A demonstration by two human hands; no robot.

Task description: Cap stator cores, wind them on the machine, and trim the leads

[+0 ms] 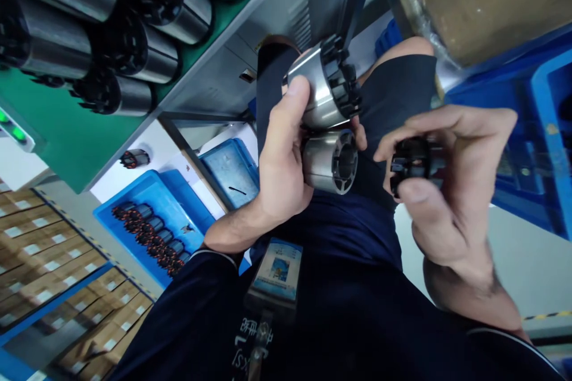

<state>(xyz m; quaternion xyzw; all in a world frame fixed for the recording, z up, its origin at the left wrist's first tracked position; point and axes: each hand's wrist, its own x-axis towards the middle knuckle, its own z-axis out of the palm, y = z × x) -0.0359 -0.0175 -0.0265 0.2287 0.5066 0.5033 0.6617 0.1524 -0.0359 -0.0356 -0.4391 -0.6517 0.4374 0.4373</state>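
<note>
Beside the green table (58, 137), a worker's left fingers (297, 90) clamp two metal cylinders (318, 162) while right fingers (419, 192) pinch a black part (413, 155), apparently mid-handling, demanding steadiness.

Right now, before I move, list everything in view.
Stator with finned end: one, silver and black, left hand
Bare stator core: one, silver, left hand
Slotted part: one, black, right hand
Finned cylinders: at least six, silver and black, worktop
Worktop: one, green, upper left
Small cores: several, black, orange and silver, left tray
Loose core: one, black and orange, white surface
Trays: two, blue, left
Cartons: many, brown, lower left
Wrapped package: one, brown, upper right
Badge: one, white and blue, chest
Left hand: one, bare, centre
Right hand: one, bare, right
</note>
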